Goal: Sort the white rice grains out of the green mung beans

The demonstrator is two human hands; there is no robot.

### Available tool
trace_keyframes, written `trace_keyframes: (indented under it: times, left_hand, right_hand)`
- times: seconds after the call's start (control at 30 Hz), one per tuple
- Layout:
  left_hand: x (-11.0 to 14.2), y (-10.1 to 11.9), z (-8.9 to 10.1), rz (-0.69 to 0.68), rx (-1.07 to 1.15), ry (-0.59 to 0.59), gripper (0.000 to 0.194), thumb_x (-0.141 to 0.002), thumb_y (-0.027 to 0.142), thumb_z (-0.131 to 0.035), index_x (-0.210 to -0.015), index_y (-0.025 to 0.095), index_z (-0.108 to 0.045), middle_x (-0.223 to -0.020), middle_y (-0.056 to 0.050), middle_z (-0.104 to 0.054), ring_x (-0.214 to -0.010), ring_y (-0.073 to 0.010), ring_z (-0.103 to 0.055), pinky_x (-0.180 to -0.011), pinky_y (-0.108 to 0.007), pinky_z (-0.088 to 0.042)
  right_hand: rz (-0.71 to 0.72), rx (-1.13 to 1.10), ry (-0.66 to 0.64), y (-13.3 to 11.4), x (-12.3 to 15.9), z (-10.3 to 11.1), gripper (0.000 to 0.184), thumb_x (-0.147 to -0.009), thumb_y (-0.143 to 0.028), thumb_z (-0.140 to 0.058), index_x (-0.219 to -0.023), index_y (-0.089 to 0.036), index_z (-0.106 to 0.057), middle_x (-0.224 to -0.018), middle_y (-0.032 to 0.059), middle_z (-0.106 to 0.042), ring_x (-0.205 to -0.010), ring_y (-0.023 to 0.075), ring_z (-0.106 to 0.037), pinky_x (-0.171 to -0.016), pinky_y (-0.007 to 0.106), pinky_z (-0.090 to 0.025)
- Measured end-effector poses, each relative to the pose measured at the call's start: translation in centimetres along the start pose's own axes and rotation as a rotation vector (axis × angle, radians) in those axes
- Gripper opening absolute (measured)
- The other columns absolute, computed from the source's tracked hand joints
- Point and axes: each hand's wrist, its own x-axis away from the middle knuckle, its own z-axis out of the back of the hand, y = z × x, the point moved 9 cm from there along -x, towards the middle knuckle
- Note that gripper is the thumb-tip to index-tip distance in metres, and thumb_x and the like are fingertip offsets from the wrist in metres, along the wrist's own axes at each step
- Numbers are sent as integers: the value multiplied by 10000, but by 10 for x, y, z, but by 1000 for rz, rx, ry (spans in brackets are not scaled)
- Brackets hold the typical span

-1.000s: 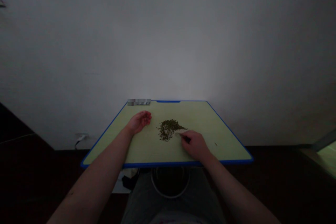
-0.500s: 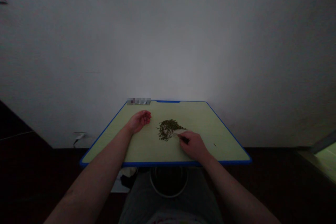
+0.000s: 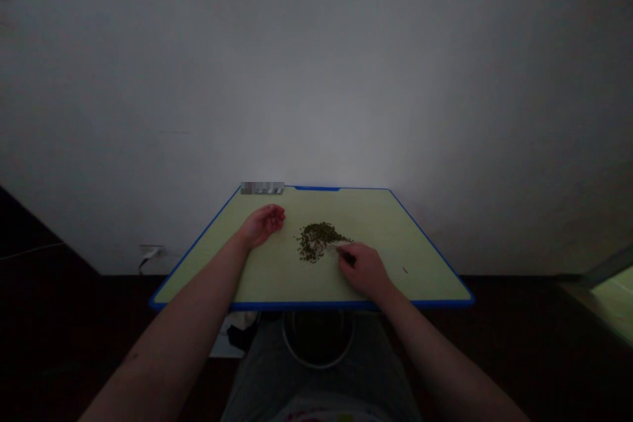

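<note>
A scattered heap of small dark-green grains (image 3: 319, 235), like seeds or dried beans, lies in the middle of the pale yellow-green table (image 3: 291, 287). My right hand (image 3: 363, 268) rests at the heap's near right side, its fingers closed round a small tool with a dark grip and a pale, thin end (image 3: 333, 247). That end reaches to the grains; its exact kind is too dim to make out. Left of the heap, my left hand (image 3: 264, 224) lies on its side, palm turned toward the grains. Its fingers are loosely curled and apart, with nothing visible in them.
A small dark sliver (image 3: 405, 270) lies on the table's right part. A blurred-out flat item (image 3: 262, 188) sits at the far left corner. Below the near blue edge, a round metal bowl (image 3: 319, 364) stands on or between my legs. A wall (image 3: 316, 79) rises behind the table.
The view has tipped slightly, so everything sits a little higher. Both hands keep nearly the same places, and the heap looks almost the same.
</note>
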Motion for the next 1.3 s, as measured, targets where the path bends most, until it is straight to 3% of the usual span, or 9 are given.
trace_keyframes:
  times: [0.37,0.6,0.83,1.07,1.3]
  left_hand:
    - [1,0,-2,11,9,5,153,-787,231,-561,-786,106,-649,-714,-63,-644,-634,-121,-597,-576,-231,-471]
    - [-1,-1,-1,7,-1,-16,163,-793,247,-559,-798,109,-644,-714,-70,-650,-604,-119,-588,-578,-241,-470]
    - [-1,-1,-1,2,-12,-16,170,-788,257,-566,-802,106,-643,-716,-67,-647,-607,-120,-591,-575,-238,-472]
    - [1,-1,-2,10,-14,4,171,-801,247,-547,-801,105,-643,-712,-66,-645,-609,-120,-591,-571,-240,-468]
    - [0,-1,-1,4,-9,-1,167,-785,246,-561,-798,103,-649,-714,-67,-646,-615,-121,-593,-574,-242,-468]
  right_hand:
    - [-57,36,37,7,0,2,229,-764,-156,-517,-906,-158,-697,-778,75,-675,-733,189,-584,-705,294,-441]
    - [13,-11,-7,-1,-1,-5,273,-769,-132,-505,-964,-181,-689,-919,63,-694,-842,170,-607,-808,275,-447]
    - [-108,-30,103,15,1,8,189,-758,-178,-530,-824,-180,-707,-776,65,-693,-741,187,-612,-727,299,-459]
    - [-278,-113,295,46,8,34,257,-786,-258,-493,-923,-150,-682,-834,88,-714,-731,194,-649,-679,307,-498]
    - [-99,-147,80,17,6,13,152,-647,-149,-568,-715,-187,-699,-664,15,-689,-606,148,-613,-604,246,-465]
